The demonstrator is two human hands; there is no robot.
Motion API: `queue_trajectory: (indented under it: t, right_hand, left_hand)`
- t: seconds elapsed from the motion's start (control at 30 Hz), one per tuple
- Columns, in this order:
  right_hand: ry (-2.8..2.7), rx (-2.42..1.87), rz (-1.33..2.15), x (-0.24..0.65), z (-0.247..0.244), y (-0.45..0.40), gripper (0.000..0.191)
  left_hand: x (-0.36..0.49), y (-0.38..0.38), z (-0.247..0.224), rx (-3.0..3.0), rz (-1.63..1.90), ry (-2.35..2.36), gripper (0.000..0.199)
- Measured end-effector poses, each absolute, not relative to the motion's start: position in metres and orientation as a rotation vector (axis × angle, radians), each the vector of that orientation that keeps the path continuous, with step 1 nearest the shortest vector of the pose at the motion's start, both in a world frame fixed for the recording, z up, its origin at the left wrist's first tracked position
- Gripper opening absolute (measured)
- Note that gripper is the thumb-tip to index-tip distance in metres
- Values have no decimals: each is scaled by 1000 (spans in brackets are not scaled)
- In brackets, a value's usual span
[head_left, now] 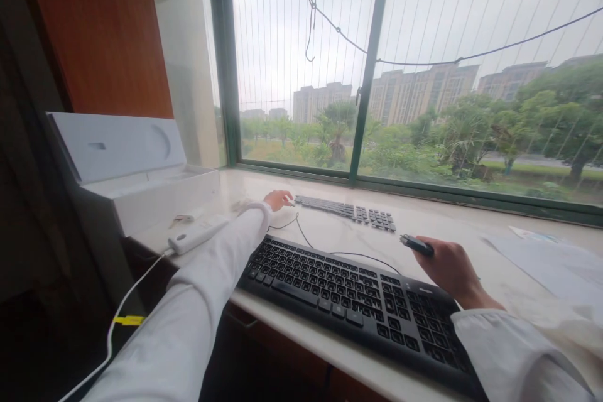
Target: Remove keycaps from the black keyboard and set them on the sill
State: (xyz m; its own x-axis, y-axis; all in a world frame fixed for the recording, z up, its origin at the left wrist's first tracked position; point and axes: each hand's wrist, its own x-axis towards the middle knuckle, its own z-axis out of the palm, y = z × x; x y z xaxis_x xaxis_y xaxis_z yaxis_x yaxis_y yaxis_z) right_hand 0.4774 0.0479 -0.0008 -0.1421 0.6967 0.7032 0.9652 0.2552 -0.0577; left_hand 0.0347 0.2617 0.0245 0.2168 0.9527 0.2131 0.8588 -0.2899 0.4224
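Observation:
A black keyboard (pixel 325 276) lies along the front edge of the sill, most of its keycaps off; the space bar and several bottom-row keys are still on it. Behind it, loose dark keycaps (pixel 348 209) are laid out in keyboard order. My left hand (pixel 277 200) reaches to the left end of these keycaps, its fingers bent and slightly apart; whether they touch one is too small to tell. Over the keyboard's right end, my right hand (pixel 445 264) is closed round a black-handled tool with a metal tip (pixel 417 244), which points left.
An open white box (pixel 160 195) stands at the left. Near it lies a white power strip (pixel 198 235) with its cable hanging off the edge. The thin keyboard cable (pixel 362 255) loops behind the keyboard. White papers (pixel 546 264) lie at right, below the window (pixel 306 107).

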Motion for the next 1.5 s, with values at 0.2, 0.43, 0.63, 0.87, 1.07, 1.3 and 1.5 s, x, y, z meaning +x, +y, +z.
queue_trajectory:
  t: [0.2,0.43,0.63,0.87,1.07,1.3,1.5]
  right_hand:
    - [-1879,-1503,-584,473,-1,46,37]
    - [-1888,-1523,-588,473,0,45,40]
    - [-1883,-1521,-600,473,0,45,43]
    - [-1876,-1545,-560,472,2,42,41]
    - [-1886,-1537,-550,473,1,44,31]
    - [-1881,-1540,-564,474,1,44,27]
    - [-1875,-1510,-595,475,-1,46,28]
  left_hand:
    - [37,292,15,2092,725,1729,42]
    - [39,307,6,1966,778,1740,50]
    - [44,309,5,1918,789,1790,51]
    - [51,303,9,1920,783,1878,52]
    - [59,296,14,1958,752,1910,50]
    - [64,291,19,1963,725,1950,48]
    - [64,291,18,1951,716,1965,47]
